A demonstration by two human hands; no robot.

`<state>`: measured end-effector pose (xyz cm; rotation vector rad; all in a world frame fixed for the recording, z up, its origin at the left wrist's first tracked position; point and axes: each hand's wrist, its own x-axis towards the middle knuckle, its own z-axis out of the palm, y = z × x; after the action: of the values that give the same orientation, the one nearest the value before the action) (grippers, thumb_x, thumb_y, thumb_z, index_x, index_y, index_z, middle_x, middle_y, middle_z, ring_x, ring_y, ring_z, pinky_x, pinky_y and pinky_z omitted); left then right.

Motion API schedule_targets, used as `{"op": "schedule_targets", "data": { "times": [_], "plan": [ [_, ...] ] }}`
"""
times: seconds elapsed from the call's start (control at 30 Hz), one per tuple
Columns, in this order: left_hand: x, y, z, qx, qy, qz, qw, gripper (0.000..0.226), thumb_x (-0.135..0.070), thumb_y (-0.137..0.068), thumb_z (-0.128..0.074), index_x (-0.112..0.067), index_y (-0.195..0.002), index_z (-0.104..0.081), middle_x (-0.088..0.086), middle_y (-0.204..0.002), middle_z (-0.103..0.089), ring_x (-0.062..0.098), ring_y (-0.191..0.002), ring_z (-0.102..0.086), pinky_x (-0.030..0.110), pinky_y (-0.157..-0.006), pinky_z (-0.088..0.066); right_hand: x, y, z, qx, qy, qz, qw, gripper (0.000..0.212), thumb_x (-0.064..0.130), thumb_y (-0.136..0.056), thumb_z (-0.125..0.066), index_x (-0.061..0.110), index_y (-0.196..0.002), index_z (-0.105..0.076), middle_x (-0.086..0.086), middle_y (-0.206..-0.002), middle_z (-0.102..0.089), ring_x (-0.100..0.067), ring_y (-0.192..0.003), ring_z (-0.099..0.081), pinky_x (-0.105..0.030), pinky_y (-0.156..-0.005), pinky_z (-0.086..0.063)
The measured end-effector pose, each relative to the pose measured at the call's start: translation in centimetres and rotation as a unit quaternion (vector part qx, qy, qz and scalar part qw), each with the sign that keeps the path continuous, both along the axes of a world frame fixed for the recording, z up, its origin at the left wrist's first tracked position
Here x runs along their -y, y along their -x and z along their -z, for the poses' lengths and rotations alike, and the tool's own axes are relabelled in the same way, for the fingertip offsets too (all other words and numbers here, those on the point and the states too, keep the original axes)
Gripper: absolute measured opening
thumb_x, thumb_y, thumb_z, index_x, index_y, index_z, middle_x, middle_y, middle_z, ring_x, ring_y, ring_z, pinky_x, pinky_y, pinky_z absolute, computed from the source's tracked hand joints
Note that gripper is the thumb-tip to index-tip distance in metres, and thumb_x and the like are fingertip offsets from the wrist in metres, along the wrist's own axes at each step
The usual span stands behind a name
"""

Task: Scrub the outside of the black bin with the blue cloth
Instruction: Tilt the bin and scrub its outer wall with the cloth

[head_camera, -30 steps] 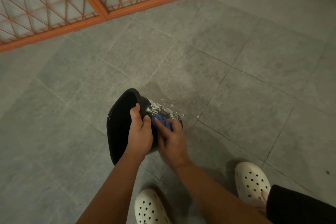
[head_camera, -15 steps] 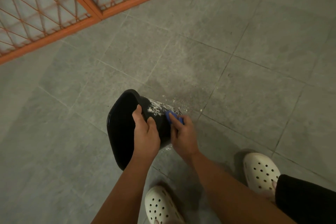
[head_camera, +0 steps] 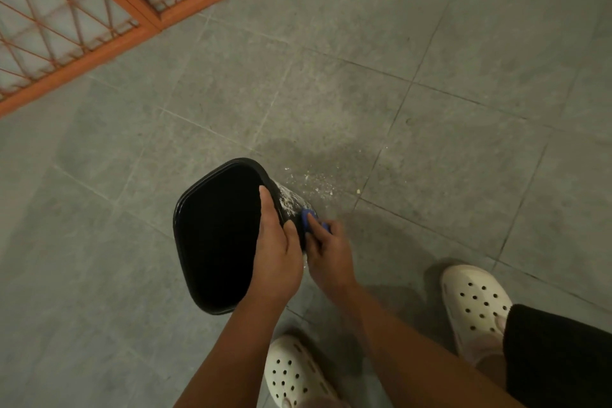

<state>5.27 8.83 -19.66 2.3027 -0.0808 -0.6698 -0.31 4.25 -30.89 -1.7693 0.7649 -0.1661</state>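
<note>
Looks like a home's landing or balcony: large grey floor tiles (head_camera: 463, 43), orange-painted metal lattice grille (head_camera: 82, 62) along the far edge, white perforated clogs (head_camera: 477, 301) on the feet.

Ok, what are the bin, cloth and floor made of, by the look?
The black bin looks like moulded plastic, glossy, judging by highlights along its rolled rim. The blue cloth is mostly hidden by the right hand; material unclear. The floor is matt grey tile with grout lines, likely ceramic or stone.
</note>
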Motion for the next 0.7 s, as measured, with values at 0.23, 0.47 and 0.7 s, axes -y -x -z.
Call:
{"op": "schedule_targets", "data": {
  "times": [0.23, 0.47, 0.7],
  "plan": [
    [-0.7, -0.3, -0.3, 0.045, -0.053, 0.007, 0.998, 0.064, -0.012, -0.1, -0.034, -0.025, -0.152, 0.001, 0.005, -0.153, -0.03, -0.006, -0.113, -0.041, -0.01, -0.074, -0.028, 0.0, -0.6, 0.1, 0.008, 0.001, -0.024, 1.0, 0.036, 0.007, -0.092, -0.054, 0.011, -0.127, -0.057, 0.001, -0.093, -0.043, -0.003, -0.072, -0.044, -0.003, -0.069, -0.036],
    [-2.6, -1.1, -1.1, 0.078, -0.085, -0.02, 0.993, 0.063, -0.014, -0.1, -0.034, -0.028, -0.152, -0.001, 0.014, -0.12, -0.058, 0.014, -0.089, -0.062, 0.013, -0.073, -0.05, -2.1, -0.8, -2.2, 0.0, 0.043, -0.05, 0.998, 0.043, 0.031, -0.093, -0.041, 0.013, -0.13, -0.055, -0.001, -0.1, -0.048, -0.008, -0.082, -0.046, -0.013, -0.069, -0.036],
    [-3.7, -1.6, -1.3, 0.065, -0.096, -0.003, 0.993, 0.063, -0.014, -0.1, -0.034, -0.029, -0.151, -0.001, 0.018, -0.116, -0.059, 0.021, -0.095, -0.063, 0.026, -0.088, -0.052, -2.1, -2.5, 0.1, -0.102, 0.037, -0.107, 0.988, 0.036, 0.02, -0.095, -0.046, 0.018, -0.13, -0.054, -0.002, -0.103, -0.048, -0.014, -0.082, -0.047, -0.017, -0.067, -0.035]
  ]
}}
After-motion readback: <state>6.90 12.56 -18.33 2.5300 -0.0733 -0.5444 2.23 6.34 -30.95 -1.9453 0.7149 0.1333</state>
